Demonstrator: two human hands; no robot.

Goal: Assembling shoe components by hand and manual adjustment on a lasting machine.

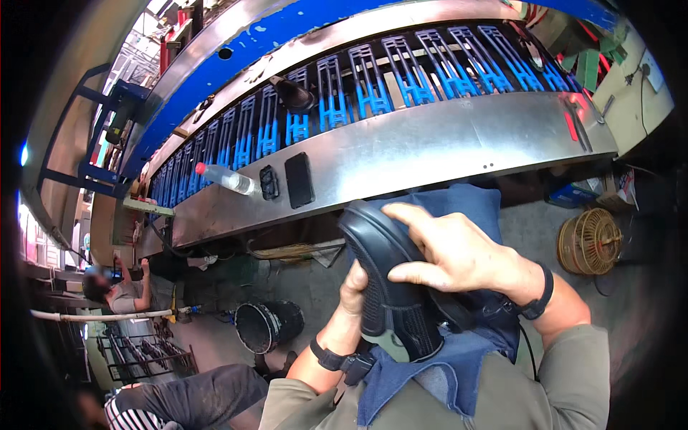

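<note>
A black shoe (394, 315) with a textured side and a grey-green patch at its lower end is held over my lap, toe pointing up toward the bench. My left hand (352, 288) grips it along its left side, with the thumb showing and most of the fingers hidden behind. From the right, my right hand (459, 251) wraps the upper part, index finger near the toe and thumb across the side. Blue denim cloth (466, 204) lies beneath the shoe and over my lap. Dark bands with small devices circle both wrists.
Ahead runs a metal bench (430, 136) beside a conveyor of blue racks (373, 93), with a dark shoe (292, 94) on it. A phone (299, 180), a small black item (269, 183) and a bottle (229, 179) rest on the bench. A bucket (269, 326) and fan (590, 241) stand on the floor; people sit left.
</note>
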